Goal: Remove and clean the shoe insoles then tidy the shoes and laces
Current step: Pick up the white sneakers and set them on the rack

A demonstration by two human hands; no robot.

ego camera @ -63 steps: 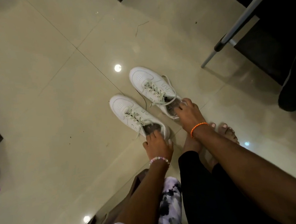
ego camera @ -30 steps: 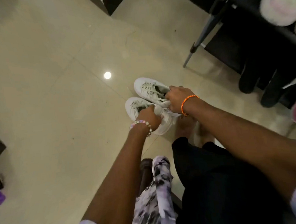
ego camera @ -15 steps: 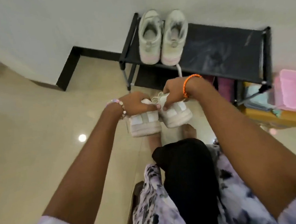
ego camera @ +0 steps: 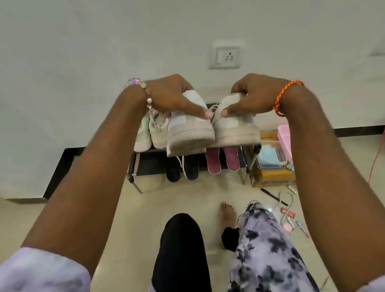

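Two white sneakers are held heel-first toward me over the top shelf of a black shoe rack (ego camera: 132,169). My left hand (ego camera: 173,99) grips the left sneaker (ego camera: 189,132) around its heel collar, thumb along the back. The right sneaker (ego camera: 235,127) is gripped the same way by my right hand (ego camera: 254,97), which wears an orange thread band. A lace hangs below the left sneaker. Both sneakers sit at or just above the shelf edge; I cannot tell whether they touch it.
Another pale pair of shoes (ego camera: 151,132) stands on the top shelf at the left. Black shoes (ego camera: 191,168) and pink slippers (ego camera: 222,162) fill the lower shelf. A pink box (ego camera: 284,140) and a cardboard box (ego camera: 272,174) stand to the right. Small items litter the floor (ego camera: 285,212).
Both hands lifted the white sneakers off the floor and carried them up and forward to the rack's top shelf. My view swung from the floor up to the wall.
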